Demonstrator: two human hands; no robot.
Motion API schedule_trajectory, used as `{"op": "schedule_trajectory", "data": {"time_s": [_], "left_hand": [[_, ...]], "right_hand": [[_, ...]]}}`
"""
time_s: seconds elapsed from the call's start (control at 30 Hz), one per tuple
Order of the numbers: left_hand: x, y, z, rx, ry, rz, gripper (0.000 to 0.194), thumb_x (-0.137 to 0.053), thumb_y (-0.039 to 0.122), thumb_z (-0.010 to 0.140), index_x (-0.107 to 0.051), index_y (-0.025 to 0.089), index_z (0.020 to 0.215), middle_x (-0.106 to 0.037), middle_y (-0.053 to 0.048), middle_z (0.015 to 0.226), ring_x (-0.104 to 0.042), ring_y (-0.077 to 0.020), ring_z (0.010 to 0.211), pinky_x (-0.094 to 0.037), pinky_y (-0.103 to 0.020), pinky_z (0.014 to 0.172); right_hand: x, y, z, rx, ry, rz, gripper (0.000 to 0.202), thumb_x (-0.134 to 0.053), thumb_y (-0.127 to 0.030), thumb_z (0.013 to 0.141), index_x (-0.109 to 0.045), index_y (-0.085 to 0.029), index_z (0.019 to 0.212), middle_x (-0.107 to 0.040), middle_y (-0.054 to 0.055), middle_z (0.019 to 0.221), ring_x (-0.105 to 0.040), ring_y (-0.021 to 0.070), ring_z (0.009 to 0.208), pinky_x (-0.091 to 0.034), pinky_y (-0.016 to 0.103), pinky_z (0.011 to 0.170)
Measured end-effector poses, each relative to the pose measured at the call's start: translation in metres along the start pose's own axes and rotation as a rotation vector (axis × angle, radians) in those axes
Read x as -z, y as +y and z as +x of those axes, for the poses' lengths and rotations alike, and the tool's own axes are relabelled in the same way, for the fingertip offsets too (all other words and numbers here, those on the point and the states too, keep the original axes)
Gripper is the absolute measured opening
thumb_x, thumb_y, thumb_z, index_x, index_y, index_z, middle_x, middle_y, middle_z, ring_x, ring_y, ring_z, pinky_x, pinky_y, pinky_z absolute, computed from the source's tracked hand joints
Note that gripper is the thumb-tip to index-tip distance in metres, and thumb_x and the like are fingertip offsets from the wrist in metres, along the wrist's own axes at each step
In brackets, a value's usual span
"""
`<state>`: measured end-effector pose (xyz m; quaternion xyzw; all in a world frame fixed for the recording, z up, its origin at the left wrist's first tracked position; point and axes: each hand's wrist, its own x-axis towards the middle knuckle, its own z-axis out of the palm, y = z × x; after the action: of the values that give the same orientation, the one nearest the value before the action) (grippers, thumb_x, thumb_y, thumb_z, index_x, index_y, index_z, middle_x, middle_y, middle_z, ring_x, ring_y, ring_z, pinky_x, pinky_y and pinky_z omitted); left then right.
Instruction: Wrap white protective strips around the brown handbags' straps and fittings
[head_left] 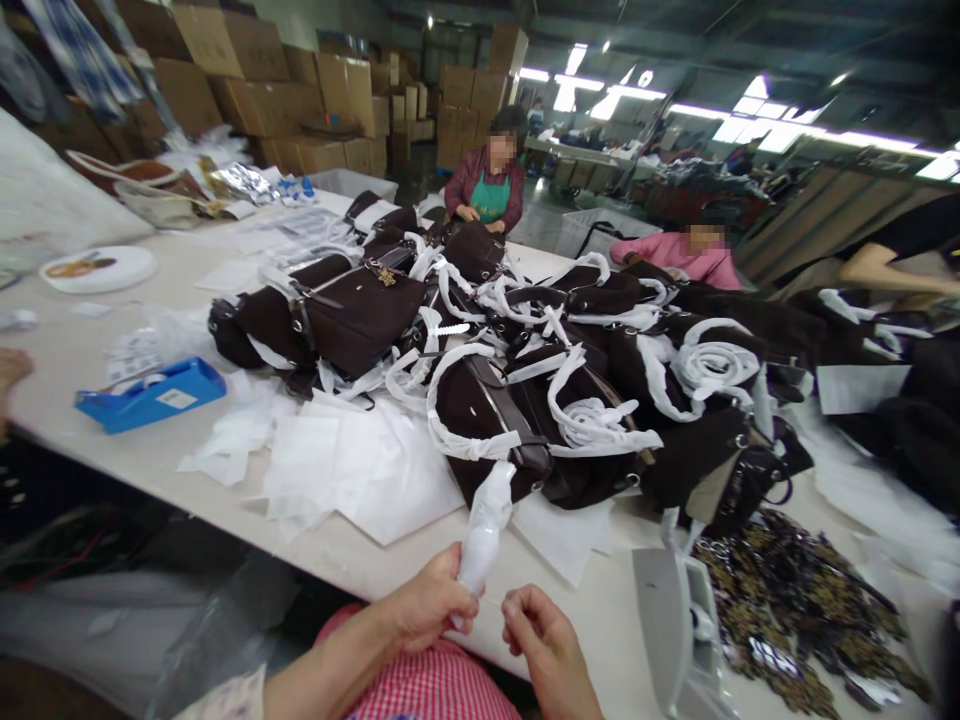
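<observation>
My left hand (435, 602) is closed around the lower end of a white paper-wrapped piece (487, 525) at the table's front edge. The piece tilts up toward a dark brown bag (469, 400) with white-wrapped handles. Just to the right, my right hand (544, 635) is raised with its fingers curled and the thumb near the fingertips; whether anything small is between them is hidden. More dark brown bags (360, 320) with wrapped straps are heaped beyond both hands. White paper sheets (390, 470) lie under and in front of the heap.
A blue tape dispenser (154, 395) sits at left, a grey dispenser (667, 630) at right beside a pile of metal charms (802, 600). A white round lid (97, 268) lies far left. People work across the table (600, 600); cardboard boxes (270, 105) are stacked behind.
</observation>
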<state>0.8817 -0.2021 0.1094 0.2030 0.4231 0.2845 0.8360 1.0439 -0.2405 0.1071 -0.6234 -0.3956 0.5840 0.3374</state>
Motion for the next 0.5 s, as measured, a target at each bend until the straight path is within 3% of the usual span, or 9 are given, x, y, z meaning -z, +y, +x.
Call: {"op": "schedule_trajectory", "data": {"time_s": [0.13, 0.2, 0.3, 0.37, 0.5], "left_hand": [[-0.003, 0.003, -0.005, 0.027, -0.037, 0.061, 0.048, -0.048, 0.010, 0.045, -0.045, 0.019, 0.092, -0.049, 0.008, 0.065, -0.036, -0.0035, 0.044, -0.021, -0.018, 0.042], [-0.003, 0.004, -0.008, 0.053, -0.074, 0.109, 0.054, -0.047, 0.011, 0.047, -0.045, 0.019, 0.100, -0.054, 0.005, 0.068, -0.044, -0.0057, 0.045, -0.023, -0.018, 0.041], [-0.003, 0.005, -0.012, 0.036, -0.170, 0.111, 0.068, -0.047, 0.012, 0.051, -0.037, 0.019, 0.118, -0.061, 0.000, 0.075, -0.063, -0.0160, 0.062, -0.032, -0.019, 0.043], [-0.003, 0.006, -0.014, 0.024, -0.201, 0.122, 0.071, -0.048, 0.012, 0.054, -0.033, 0.018, 0.124, -0.062, -0.002, 0.076, -0.066, -0.0197, 0.071, -0.038, -0.020, 0.046], [-0.001, 0.008, -0.018, 0.009, -0.115, 0.235, 0.072, -0.050, 0.011, 0.059, -0.032, 0.021, 0.127, -0.059, -0.003, 0.087, -0.061, -0.0151, 0.064, -0.044, -0.022, 0.047]], "right_hand": [[-0.004, 0.014, 0.008, -0.013, -0.034, 0.003, 0.042, -0.063, -0.059, 0.071, -0.053, -0.020, 0.063, -0.052, -0.003, 0.055, -0.046, 0.0142, 0.053, -0.038, 0.027, 0.054], [-0.007, 0.017, 0.013, -0.005, -0.052, 0.019, 0.040, -0.064, -0.057, 0.072, -0.053, -0.019, 0.063, -0.053, -0.002, 0.057, -0.047, 0.0149, 0.056, -0.039, 0.027, 0.056], [-0.016, 0.012, 0.022, -0.003, -0.150, 0.102, 0.032, -0.065, -0.048, 0.073, -0.060, -0.017, 0.070, -0.060, 0.000, 0.066, -0.053, 0.0174, 0.066, -0.043, 0.028, 0.064], [-0.025, 0.006, 0.028, -0.046, -0.225, 0.183, 0.023, -0.066, -0.038, 0.072, -0.065, -0.016, 0.076, -0.064, 0.001, 0.071, -0.054, 0.0173, 0.068, -0.044, 0.028, 0.067], [-0.042, 0.002, 0.040, -0.190, -0.271, 0.304, 0.007, -0.064, -0.018, 0.060, -0.064, -0.014, 0.066, -0.059, -0.003, 0.057, -0.046, 0.0112, 0.054, -0.039, 0.023, 0.056]]}}
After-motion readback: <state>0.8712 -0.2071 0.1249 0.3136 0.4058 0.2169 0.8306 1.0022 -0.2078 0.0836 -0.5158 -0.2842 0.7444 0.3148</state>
